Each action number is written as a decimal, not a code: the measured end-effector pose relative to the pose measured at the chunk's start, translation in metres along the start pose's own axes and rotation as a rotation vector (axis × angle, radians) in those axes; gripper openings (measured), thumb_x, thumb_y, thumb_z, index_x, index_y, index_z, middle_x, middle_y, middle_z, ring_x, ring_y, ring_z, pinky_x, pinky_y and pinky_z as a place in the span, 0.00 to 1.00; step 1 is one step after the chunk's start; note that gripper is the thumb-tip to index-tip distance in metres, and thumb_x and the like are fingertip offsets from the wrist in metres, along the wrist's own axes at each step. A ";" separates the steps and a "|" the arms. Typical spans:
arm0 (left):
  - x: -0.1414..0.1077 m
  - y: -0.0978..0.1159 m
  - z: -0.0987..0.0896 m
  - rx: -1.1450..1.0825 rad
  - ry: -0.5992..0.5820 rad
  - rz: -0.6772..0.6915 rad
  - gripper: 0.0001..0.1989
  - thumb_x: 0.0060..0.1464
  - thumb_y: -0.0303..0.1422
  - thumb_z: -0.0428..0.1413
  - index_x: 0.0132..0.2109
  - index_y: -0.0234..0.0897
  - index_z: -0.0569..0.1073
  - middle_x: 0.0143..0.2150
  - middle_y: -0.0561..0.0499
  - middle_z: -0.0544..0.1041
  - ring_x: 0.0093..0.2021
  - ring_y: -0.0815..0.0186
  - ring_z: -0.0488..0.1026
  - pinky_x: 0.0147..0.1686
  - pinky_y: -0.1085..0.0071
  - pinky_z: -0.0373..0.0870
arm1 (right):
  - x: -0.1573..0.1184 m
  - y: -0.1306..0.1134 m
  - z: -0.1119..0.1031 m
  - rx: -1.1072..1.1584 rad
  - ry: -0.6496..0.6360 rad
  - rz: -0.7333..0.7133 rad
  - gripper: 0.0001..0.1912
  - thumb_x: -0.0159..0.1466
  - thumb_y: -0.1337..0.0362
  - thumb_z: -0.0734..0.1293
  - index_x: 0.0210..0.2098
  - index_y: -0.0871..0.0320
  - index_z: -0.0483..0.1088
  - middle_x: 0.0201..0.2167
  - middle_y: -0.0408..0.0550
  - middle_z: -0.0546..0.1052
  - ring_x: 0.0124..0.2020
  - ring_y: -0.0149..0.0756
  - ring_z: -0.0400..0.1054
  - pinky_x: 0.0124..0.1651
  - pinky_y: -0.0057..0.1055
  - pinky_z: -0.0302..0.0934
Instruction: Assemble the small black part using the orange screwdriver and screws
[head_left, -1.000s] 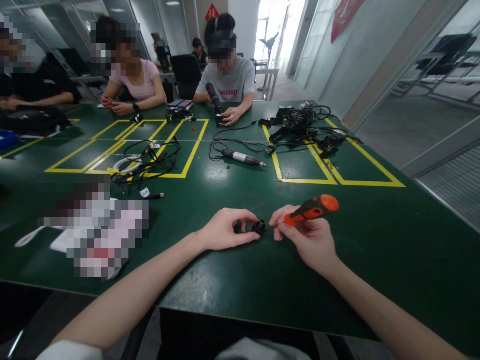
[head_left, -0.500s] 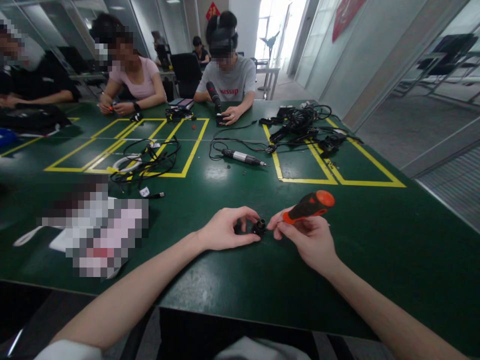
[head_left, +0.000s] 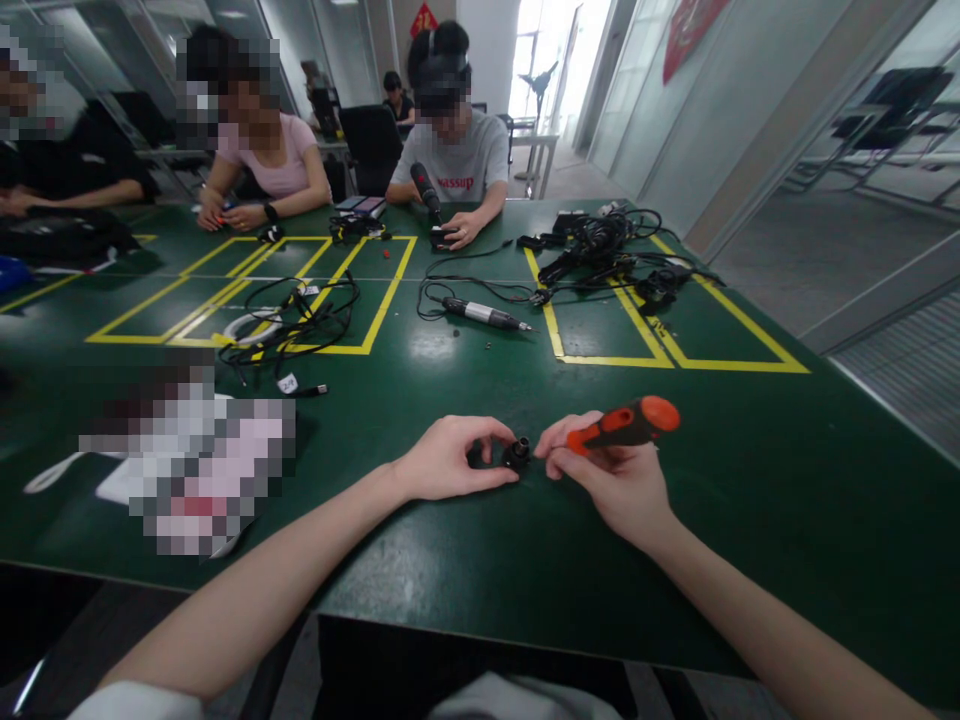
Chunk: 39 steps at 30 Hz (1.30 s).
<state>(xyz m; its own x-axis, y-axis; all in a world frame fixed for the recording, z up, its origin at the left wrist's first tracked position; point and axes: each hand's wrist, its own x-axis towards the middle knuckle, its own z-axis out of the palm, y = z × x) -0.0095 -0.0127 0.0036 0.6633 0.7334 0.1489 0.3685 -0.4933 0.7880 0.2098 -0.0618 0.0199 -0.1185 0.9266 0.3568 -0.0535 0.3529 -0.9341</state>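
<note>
Two hands are filling the near middle of the head view I am watching from afar. The left hand (head_left: 457, 460) is curling its thumb and fingers around a small black round part (head_left: 516, 457), which is sitting at the fingertips, low over the counter (head_left: 420, 570), with its open collar facing up. The right hand (head_left: 626, 490), just beside it, is pinching the front end of an orange-and-black tool (head_left: 626, 425), whose handle is leaning up and out to the right. I am not managing to make out a shaft or tip, nor whether anything is touching the part.

My worry is going to that left hold: only fingertips are bracing the part, so a sideways push could be twisting it loose, its round shape helping it roll. With the handle slanting, a tip could be slipping off and jabbing the nearby fingers. Farther out, a silver-and-black pen-like tool (head_left: 487, 315) and tiny loose bits (head_left: 488, 346) are lying on the counter; anything that small, if dropped, could be skittering away and getting lost.
</note>
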 end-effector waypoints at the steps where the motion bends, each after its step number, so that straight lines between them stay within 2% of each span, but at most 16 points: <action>1: 0.000 0.000 0.000 0.002 0.001 -0.001 0.18 0.55 0.40 0.67 0.50 0.36 0.79 0.34 0.53 0.80 0.30 0.71 0.72 0.33 0.75 0.68 | 0.000 0.000 0.000 -0.001 0.000 -0.003 0.15 0.62 0.53 0.77 0.31 0.57 0.77 0.31 0.48 0.80 0.24 0.32 0.72 0.28 0.30 0.72; 4: 0.000 0.000 0.000 0.009 0.007 0.011 0.18 0.56 0.40 0.67 0.50 0.36 0.79 0.33 0.54 0.79 0.29 0.72 0.71 0.32 0.76 0.67 | 0.001 -0.002 -0.002 -0.007 -0.021 0.003 0.12 0.64 0.54 0.76 0.33 0.57 0.79 0.30 0.48 0.79 0.24 0.32 0.72 0.28 0.30 0.72; 7: 0.000 0.001 0.000 0.008 0.012 0.025 0.18 0.55 0.39 0.67 0.50 0.35 0.79 0.33 0.54 0.79 0.28 0.73 0.69 0.31 0.76 0.66 | 0.002 -0.003 -0.002 0.010 -0.049 0.017 0.15 0.69 0.51 0.72 0.36 0.57 0.79 0.29 0.48 0.80 0.23 0.32 0.73 0.28 0.31 0.72; 10: 0.000 0.001 0.000 0.001 0.019 0.035 0.17 0.55 0.39 0.68 0.49 0.35 0.79 0.33 0.54 0.79 0.28 0.73 0.69 0.31 0.76 0.65 | 0.001 -0.003 0.000 0.041 -0.031 0.031 0.17 0.68 0.48 0.72 0.40 0.57 0.78 0.30 0.48 0.81 0.23 0.33 0.73 0.29 0.31 0.73; 16: 0.000 0.000 0.000 -0.006 0.009 0.036 0.18 0.56 0.40 0.67 0.49 0.35 0.80 0.33 0.54 0.79 0.28 0.73 0.69 0.32 0.76 0.65 | 0.001 -0.001 -0.001 -0.042 0.022 0.052 0.20 0.64 0.47 0.75 0.31 0.58 0.75 0.28 0.49 0.80 0.22 0.32 0.72 0.27 0.30 0.71; 21: 0.000 0.002 -0.001 -0.002 0.003 0.011 0.18 0.56 0.40 0.67 0.50 0.35 0.80 0.34 0.54 0.79 0.29 0.72 0.69 0.32 0.76 0.66 | 0.002 -0.002 -0.003 -0.034 -0.010 0.022 0.17 0.67 0.49 0.73 0.34 0.58 0.78 0.27 0.47 0.78 0.22 0.32 0.71 0.26 0.31 0.70; 25: 0.000 0.001 0.000 -0.001 0.003 0.009 0.18 0.55 0.40 0.67 0.49 0.35 0.80 0.33 0.54 0.79 0.29 0.72 0.69 0.33 0.76 0.66 | 0.001 -0.002 -0.001 0.039 -0.009 0.014 0.15 0.66 0.50 0.74 0.39 0.56 0.77 0.30 0.48 0.81 0.24 0.33 0.73 0.29 0.32 0.73; 28: 0.000 0.001 0.000 -0.002 0.001 0.012 0.18 0.56 0.40 0.67 0.49 0.35 0.80 0.33 0.54 0.79 0.29 0.72 0.70 0.33 0.76 0.66 | 0.000 0.000 0.000 0.031 0.020 0.000 0.14 0.64 0.53 0.77 0.35 0.57 0.76 0.30 0.48 0.81 0.24 0.32 0.73 0.29 0.30 0.73; 33: 0.000 0.001 -0.001 0.008 0.004 0.025 0.17 0.56 0.39 0.67 0.49 0.35 0.80 0.33 0.54 0.79 0.29 0.72 0.70 0.33 0.76 0.67 | 0.002 -0.001 -0.002 -0.060 0.035 -0.003 0.17 0.64 0.50 0.76 0.31 0.58 0.77 0.32 0.51 0.82 0.23 0.32 0.72 0.28 0.31 0.72; 39: 0.000 0.002 -0.001 0.013 0.005 0.014 0.17 0.56 0.40 0.67 0.49 0.35 0.80 0.34 0.54 0.80 0.29 0.72 0.71 0.32 0.76 0.66 | 0.002 -0.003 -0.002 0.005 -0.003 0.002 0.17 0.67 0.48 0.73 0.38 0.57 0.78 0.30 0.49 0.81 0.23 0.32 0.74 0.28 0.31 0.73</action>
<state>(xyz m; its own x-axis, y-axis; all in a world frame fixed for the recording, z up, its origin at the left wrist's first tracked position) -0.0092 -0.0129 0.0052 0.6656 0.7283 0.1630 0.3674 -0.5098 0.7779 0.2114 -0.0605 0.0237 -0.1216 0.9269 0.3549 -0.0583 0.3503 -0.9348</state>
